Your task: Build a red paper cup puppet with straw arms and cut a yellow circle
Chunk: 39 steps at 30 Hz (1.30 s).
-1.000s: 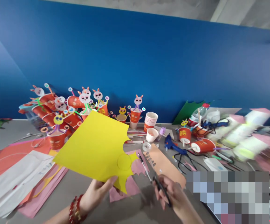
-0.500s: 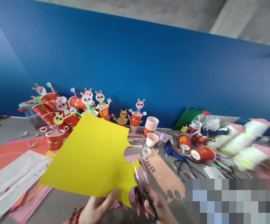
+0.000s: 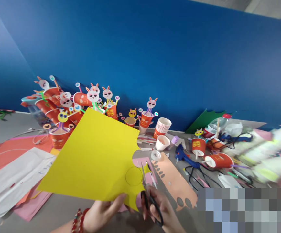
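A sheet of yellow paper [image 3: 94, 158] is pinched along its lower edge by my left hand [image 3: 103, 212], thumb on top. Its right edge has curved cut-outs, and a drawn circle [image 3: 134, 176] lies near that edge. My right hand [image 3: 161, 207] is closed on black-handled scissors [image 3: 152, 207]. Their blades point up and away, beside the circle at the sheet's right edge; whether they touch the paper I cannot tell. Under the blades lie a yellow scrap [image 3: 147, 168] and pink paper [image 3: 140, 161].
Red paper cups [image 3: 59, 137] with rabbit figures crowd the back left. Near the middle stand stacked cups [image 3: 163, 126] and a tape roll [image 3: 156, 155]. To the right are peach paper with holes [image 3: 171, 181], a blue glue gun [image 3: 185, 157], its cable and white paper tubes [image 3: 264, 155].
The whole view has shifted slightly, with the tabletop things now further right and higher. Both hands keep their hold on the yellow paper and scissors, whose blades stay beside the circle.
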Tool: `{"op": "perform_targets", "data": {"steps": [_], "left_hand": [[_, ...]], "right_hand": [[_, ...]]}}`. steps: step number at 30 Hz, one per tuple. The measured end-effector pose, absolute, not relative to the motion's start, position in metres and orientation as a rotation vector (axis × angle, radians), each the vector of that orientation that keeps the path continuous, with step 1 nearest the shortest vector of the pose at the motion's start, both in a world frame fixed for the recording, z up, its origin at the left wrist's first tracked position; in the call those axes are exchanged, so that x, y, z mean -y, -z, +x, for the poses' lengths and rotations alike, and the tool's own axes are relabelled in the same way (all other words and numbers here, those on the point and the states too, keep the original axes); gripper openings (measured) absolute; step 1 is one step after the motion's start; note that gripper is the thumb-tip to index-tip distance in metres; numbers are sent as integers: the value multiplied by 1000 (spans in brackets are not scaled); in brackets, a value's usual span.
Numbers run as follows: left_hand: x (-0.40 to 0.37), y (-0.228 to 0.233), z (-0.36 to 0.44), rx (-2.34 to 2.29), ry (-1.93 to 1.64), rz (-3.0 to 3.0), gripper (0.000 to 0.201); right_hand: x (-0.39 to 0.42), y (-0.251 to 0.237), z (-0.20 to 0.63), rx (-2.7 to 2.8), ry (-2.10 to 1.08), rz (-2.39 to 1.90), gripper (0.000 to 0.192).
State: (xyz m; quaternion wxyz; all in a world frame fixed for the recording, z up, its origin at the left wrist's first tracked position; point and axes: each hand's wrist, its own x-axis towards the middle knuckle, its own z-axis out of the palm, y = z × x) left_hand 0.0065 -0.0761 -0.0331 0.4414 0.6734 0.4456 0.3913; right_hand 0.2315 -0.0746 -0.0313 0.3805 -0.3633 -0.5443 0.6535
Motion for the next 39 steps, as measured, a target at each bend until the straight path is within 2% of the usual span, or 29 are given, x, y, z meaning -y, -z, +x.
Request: {"op": "perform_targets", "data": {"steps": [12, 21, 28, 39], "left_hand": [[74, 29, 9, -1044, -964, 1567, 27], [75, 19, 12, -968, -956, 1504, 35], [74, 22, 11, -1013, -1032, 1536, 28], [75, 23, 10, -915, -950, 1465, 31]], "right_hand": [[73, 38, 234, 1454, -1614, -937, 62], [73, 40, 232, 1451, -1606, -950, 62], [74, 53, 235, 1472, -1565, -997, 62], [76, 48, 234, 1503, -1523, -1024, 63]]}}
